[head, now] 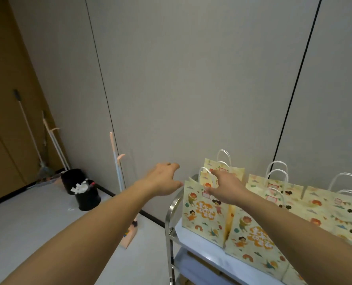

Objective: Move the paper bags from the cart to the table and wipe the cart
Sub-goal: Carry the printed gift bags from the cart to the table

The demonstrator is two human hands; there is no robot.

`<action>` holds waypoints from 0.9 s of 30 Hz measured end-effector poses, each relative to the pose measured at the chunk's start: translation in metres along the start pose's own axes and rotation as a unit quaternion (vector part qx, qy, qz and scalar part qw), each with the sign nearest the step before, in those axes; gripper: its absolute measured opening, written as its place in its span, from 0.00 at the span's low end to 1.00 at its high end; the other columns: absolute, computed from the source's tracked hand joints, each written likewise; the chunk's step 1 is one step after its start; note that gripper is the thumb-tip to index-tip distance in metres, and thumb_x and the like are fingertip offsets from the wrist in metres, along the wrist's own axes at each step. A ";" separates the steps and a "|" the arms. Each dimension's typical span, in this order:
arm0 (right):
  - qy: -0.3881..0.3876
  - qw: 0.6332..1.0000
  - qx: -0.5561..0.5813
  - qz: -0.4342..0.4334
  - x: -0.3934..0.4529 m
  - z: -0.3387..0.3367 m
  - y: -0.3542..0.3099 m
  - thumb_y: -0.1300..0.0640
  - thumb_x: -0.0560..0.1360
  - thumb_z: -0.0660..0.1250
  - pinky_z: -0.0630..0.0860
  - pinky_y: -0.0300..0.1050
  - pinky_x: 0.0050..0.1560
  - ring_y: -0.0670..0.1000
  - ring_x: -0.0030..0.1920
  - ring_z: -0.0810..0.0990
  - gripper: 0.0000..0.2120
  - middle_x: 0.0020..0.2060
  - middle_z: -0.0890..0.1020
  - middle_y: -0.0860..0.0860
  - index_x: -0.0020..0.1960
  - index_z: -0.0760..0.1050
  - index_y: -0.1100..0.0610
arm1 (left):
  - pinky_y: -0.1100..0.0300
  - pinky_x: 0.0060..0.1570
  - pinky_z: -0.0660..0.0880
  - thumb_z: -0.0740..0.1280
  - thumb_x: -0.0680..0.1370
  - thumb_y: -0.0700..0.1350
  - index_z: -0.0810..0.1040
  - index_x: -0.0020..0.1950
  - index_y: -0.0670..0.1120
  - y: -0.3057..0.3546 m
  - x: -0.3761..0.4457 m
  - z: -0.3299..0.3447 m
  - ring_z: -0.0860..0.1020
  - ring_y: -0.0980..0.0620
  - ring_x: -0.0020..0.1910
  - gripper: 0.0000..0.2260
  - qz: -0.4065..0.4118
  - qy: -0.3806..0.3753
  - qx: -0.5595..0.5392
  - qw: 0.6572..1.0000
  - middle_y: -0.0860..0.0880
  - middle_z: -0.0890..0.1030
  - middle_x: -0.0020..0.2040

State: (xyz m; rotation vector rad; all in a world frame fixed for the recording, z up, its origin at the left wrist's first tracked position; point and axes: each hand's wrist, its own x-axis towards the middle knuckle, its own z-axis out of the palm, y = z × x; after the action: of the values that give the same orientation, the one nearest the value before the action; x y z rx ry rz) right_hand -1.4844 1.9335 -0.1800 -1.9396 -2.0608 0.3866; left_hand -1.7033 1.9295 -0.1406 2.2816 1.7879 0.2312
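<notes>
Paper bags all stand on the cart, none moved, wiping not begun; left hand and right hand reach with fingers spread, holding nothing.

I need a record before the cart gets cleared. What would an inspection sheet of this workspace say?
Surface: steel-framed cart, pale top shelf.
Job's things: cream printed paper bags with white handles, upright on the shelf.
Clutter: nothing seen on the cart besides bags.
Grippers: left hand open, beside the cart; right hand open, over the nearest bags.
Cables: nothing seen.
Surroundings: black waste bins, mops, dustpan along the wall.
</notes>
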 end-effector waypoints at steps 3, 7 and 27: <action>0.002 0.999 -0.002 0.034 0.015 0.010 -0.007 0.42 0.75 0.70 0.78 0.54 0.59 0.55 0.60 0.77 0.34 0.66 0.76 0.52 0.75 0.64 0.51 | 0.47 0.74 0.64 0.65 0.81 0.57 0.60 0.80 0.50 -0.018 0.026 0.002 0.63 0.45 0.76 0.30 0.024 -0.013 0.003 1.000 0.46 0.64 0.78; 0.005 0.997 -0.003 0.074 0.048 0.018 -0.012 0.43 0.75 0.71 0.77 0.55 0.61 0.57 0.64 0.76 0.33 0.68 0.74 0.54 0.74 0.64 0.53 | 0.46 0.74 0.65 0.66 0.80 0.57 0.61 0.80 0.50 -0.038 0.066 0.006 0.64 0.45 0.76 0.30 0.046 -0.029 0.001 0.999 0.46 0.65 0.78; -0.007 0.981 0.028 0.194 0.151 0.048 -0.029 0.42 0.72 0.74 0.68 0.43 0.31 0.50 0.31 0.74 0.20 0.29 0.76 0.52 0.31 0.75 0.56 | 0.50 0.71 0.65 0.65 0.81 0.57 0.62 0.79 0.48 -0.062 0.213 0.026 0.65 0.44 0.75 0.29 0.167 -0.128 0.043 0.977 0.45 0.66 0.77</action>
State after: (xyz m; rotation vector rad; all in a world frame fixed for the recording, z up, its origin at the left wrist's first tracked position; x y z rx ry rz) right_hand -1.5377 2.0825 -0.2103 -2.3075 -1.6506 0.5351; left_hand -1.7028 2.1477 -0.1872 2.5286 1.3097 -0.0843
